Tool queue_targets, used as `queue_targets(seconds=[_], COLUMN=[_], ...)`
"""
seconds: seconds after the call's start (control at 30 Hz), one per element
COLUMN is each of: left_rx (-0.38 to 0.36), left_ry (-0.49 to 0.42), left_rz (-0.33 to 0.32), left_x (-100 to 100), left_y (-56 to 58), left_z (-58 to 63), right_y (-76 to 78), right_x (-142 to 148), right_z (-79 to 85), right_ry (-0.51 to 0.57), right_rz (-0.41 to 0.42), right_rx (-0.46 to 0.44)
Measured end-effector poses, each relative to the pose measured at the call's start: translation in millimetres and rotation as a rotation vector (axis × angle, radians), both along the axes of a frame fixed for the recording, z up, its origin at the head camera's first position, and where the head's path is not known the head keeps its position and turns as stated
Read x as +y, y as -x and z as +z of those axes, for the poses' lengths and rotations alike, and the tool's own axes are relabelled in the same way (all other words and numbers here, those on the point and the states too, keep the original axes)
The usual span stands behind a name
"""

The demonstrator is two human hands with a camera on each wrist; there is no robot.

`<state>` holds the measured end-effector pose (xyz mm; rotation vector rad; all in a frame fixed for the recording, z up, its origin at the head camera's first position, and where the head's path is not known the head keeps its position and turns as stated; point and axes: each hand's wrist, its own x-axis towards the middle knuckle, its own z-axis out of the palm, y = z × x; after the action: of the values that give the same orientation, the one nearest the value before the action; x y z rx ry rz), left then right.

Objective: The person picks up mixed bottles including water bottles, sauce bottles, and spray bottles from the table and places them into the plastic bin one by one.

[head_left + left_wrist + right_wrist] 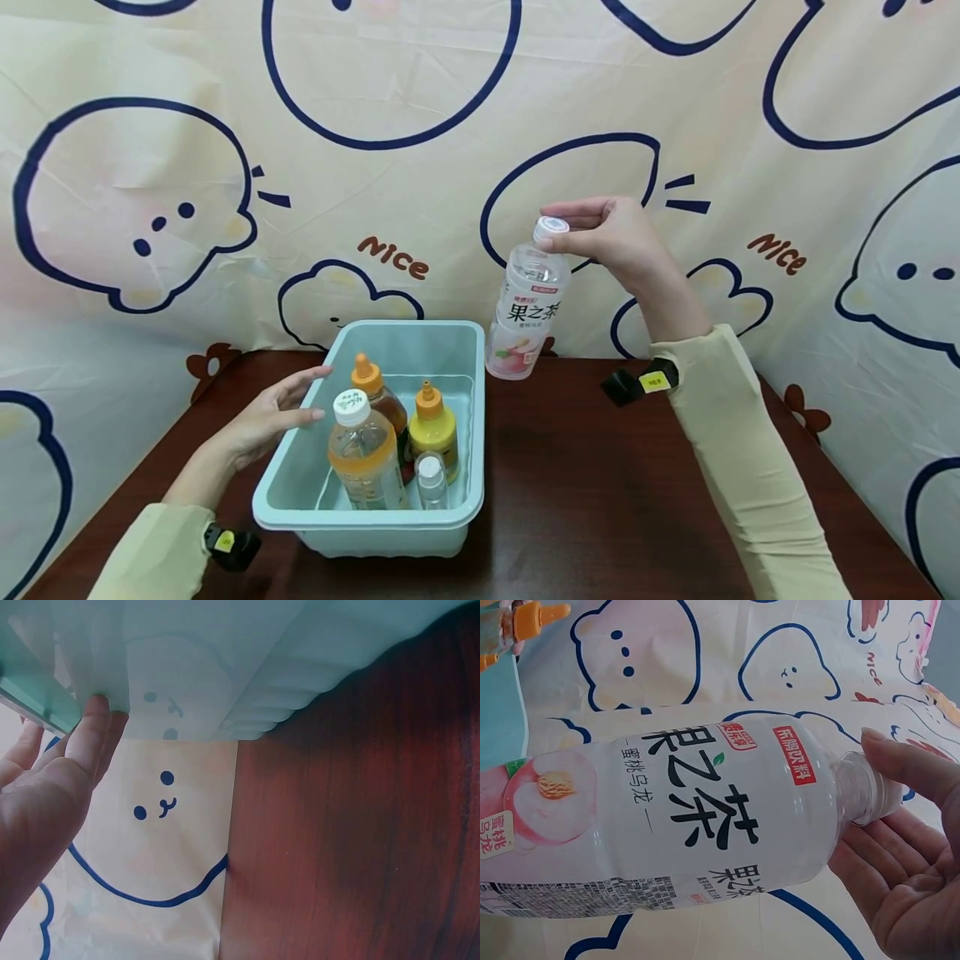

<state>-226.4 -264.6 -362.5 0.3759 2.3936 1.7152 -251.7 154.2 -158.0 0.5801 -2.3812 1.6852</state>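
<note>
My right hand pinches a clear peach-tea bottle at its white-capped neck. The bottle hangs tilted just right of the pale blue plastic basin, its printed label and peach picture plain in the right wrist view. At the basin's left rim, my left hand rests with fairly straight fingers; the left wrist view has fingertips against the outer wall. Inside the basin stand a white-capped bottle with an orange band, a brown squeeze bottle with an orange top, a yellow squeeze bottle and a small clear bottle.
The basin sits on a dark brown wooden table. Behind and beside the table hangs a cream cloth with cartoon drawings. A black wrist camera is strapped to the right wrist, another to the left.
</note>
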Motion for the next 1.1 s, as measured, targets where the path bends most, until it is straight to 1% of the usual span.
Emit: queue_targets(seconds=[0.23,0.67,1.1], left_rx=[0.001,0.008,0.015], left_ry=[-0.002,-0.005,0.003], left_rz=[-0.002,-0.007,-0.006], left_x=[0.0,0.0,-0.6], left_y=[-0.1,0.5,-0.2], left_z=[0.3,0.0,-0.7], right_y=[1.3,1.1,-0.4], right_x=[-7.6,-21.6,-35.2], right_z=[0.9,2.4,0.2], right_ry=[0.049,0.104,0.134], right_rz=[0.033,0.056,0.040], right_rx=[0.000,-0.011,-0.025])
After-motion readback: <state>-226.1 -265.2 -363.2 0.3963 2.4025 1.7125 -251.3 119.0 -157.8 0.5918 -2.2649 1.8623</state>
